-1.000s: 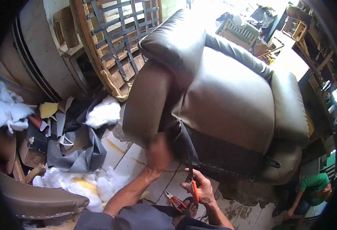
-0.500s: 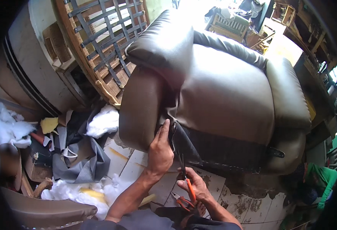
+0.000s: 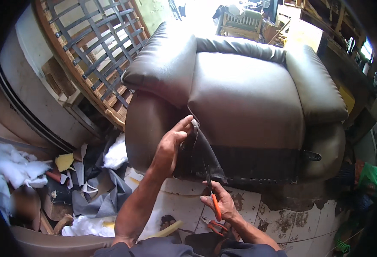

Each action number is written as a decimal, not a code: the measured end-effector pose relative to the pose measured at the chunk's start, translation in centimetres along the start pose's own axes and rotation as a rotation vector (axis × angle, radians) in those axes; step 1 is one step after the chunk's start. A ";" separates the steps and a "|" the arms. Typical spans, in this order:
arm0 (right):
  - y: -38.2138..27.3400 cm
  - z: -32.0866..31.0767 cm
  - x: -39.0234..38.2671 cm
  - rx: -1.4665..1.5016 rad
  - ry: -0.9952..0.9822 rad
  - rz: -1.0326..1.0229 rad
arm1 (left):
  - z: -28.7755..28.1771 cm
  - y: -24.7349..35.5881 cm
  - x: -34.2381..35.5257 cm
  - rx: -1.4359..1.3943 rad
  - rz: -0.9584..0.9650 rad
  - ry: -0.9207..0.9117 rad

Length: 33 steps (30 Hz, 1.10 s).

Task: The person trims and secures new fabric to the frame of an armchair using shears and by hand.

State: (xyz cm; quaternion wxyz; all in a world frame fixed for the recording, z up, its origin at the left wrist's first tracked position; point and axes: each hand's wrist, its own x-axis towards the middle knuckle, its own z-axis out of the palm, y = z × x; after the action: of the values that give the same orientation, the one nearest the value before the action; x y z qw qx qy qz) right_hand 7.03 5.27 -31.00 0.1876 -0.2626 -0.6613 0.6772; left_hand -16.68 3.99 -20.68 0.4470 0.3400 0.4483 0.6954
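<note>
In front of me stands a brown leather recliner armchair (image 3: 252, 94), with a dark band of fabric along its lower front edge. My left hand (image 3: 174, 139) is at the chair's near left corner, its fingers closed on the edge of a loose dark upholstery flap (image 3: 205, 156). Scissors with orange handles (image 3: 216, 206) are in my right hand (image 3: 225, 201), just below that flap. Their blades point up along the flap, and I cannot tell whether they touch it. Red-handled pliers (image 3: 214, 225) lie low, beyond my right wrist, near my legs.
A wooden frame with woven black straps (image 3: 94, 47) leans at the left. White stuffing (image 3: 17, 167) and grey fabric scraps (image 3: 107, 195) litter the floor there. A dark metal lever (image 3: 312, 155) sits on the chair's right side. Someone in green (image 3: 372, 176) is at the far right.
The view has shifted. My left hand has moved from lying along the flap's edge to gripping and lifting it. The scissors stay in my right hand, blades upward.
</note>
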 end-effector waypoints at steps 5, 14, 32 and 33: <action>1.0 -0.1 0.3 -0.012 -0.026 0.012 | -0.7 1.4 1.9 0.998 -0.019 0.039; -1.1 2.0 0.6 0.349 -0.158 0.213 | 0.9 6.4 7.2 2.128 0.305 -0.437; -4.3 2.8 1.8 0.415 -0.201 0.312 | -0.2 7.3 6.9 1.782 -0.044 -0.649; -4.5 2.8 2.0 0.404 -0.201 0.318 | -0.2 7.2 7.0 1.764 -0.032 -0.655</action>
State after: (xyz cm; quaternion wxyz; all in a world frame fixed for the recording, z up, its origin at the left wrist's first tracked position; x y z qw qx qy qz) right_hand 3.33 4.53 -26.73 0.0611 -0.2519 -0.4784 0.8390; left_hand -21.73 8.98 -13.62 0.1414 0.7285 0.6696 -0.0318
